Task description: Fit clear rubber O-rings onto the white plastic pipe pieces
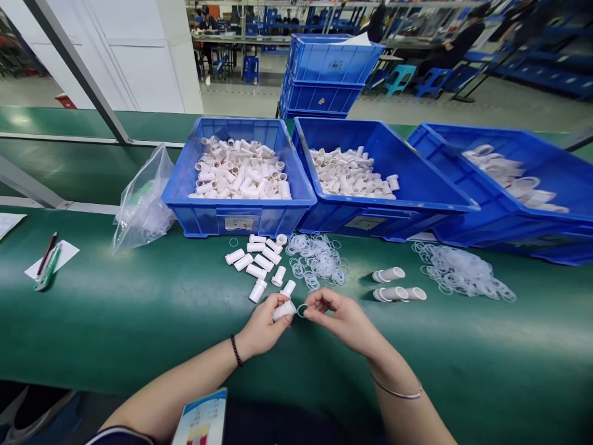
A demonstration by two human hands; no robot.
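Note:
My left hand (265, 326) is closed around a white plastic pipe fitting (283, 310), its collared end turned to the right. Pinched in the fingertips of my right hand (340, 318) is a thin translucent ring (301, 311), held right beside that end of the fitting; whether the two touch I cannot tell. Just beyond my hands lie several loose white fittings (256, 271) and a heap of translucent rings (319, 256). Off to the right, a few longer white tubes (391, 293) stand or lie near a second pile of rings (463, 272).
Three blue bins (241, 216) holding white plastic parts line the back of the green table (139, 321). A clear plastic bag (146, 204) rests left of them. Pens (49, 262) lie on paper at far left. Stacked blue crates (324, 77) stand behind; other people sit farther off.

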